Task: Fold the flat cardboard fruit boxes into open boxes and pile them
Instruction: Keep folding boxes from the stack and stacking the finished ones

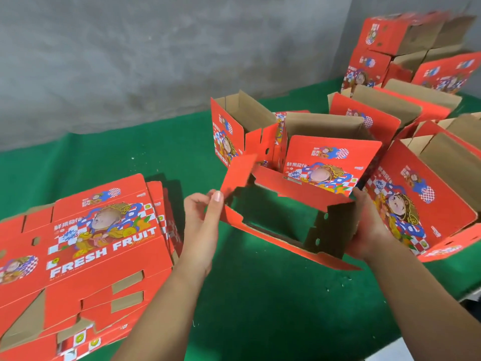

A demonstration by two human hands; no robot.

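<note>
1. Nearest are the two forearms, which reach forward over the green table.
2. The left hand pinches a red end flap of the half-opened box between thumb and fingers.
3. The right hand has its fingers curled around the opposite end of this box — it grips the brown side wall there.
4. The box hangs between both hands, with its long axis running from left hand to right hand; both are equally near.
5. The stack of flat boxes lies left of the left hand.
6. The folded boxes stand beyond and right of the right hand — I judge the pile goes there.
</note>
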